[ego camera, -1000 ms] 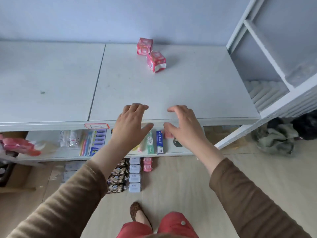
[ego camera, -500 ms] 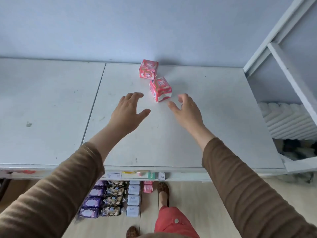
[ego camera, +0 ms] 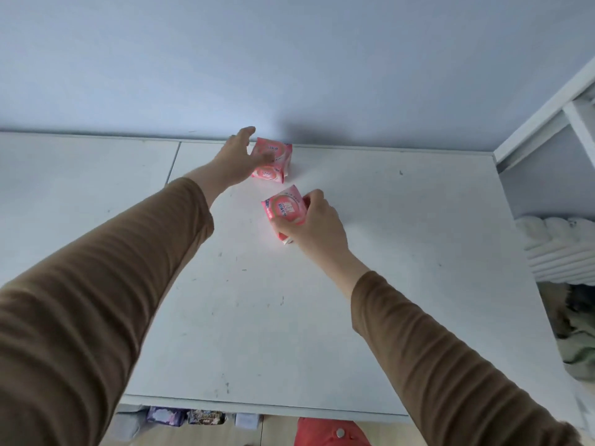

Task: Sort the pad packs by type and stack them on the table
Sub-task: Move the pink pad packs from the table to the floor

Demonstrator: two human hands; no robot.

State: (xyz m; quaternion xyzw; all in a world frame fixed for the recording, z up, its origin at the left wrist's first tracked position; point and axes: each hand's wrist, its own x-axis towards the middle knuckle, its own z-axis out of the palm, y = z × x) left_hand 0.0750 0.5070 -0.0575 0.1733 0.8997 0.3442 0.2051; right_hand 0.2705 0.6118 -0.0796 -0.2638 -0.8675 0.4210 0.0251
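Both arms have reached forward across the wide white laminate table [ego camera: 322,300] since half a second ago, when the hands hovered short of the packs with fingers spread and holding nothing. Now the right hand [ego camera: 314,225] has its fingers and thumb curled round the nearer pink plastic-wrapped pad pack [ego camera: 285,207], which looks tilted on the tabletop, and the left hand [ego camera: 236,159] is laid against the left side of the farther pink pad pack [ego camera: 273,162] by the pale blue wall [ego camera: 289,59]; whether its fingers have closed round that pack I cannot tell, since the hand hides them. Only these two matching pink packs are on the table, apart from each other and not yet stacked, so the sorting seems barely begun. Below the table's front edge, purple and dark packs on the floor [ego camera: 183,416] appear to be waiting.
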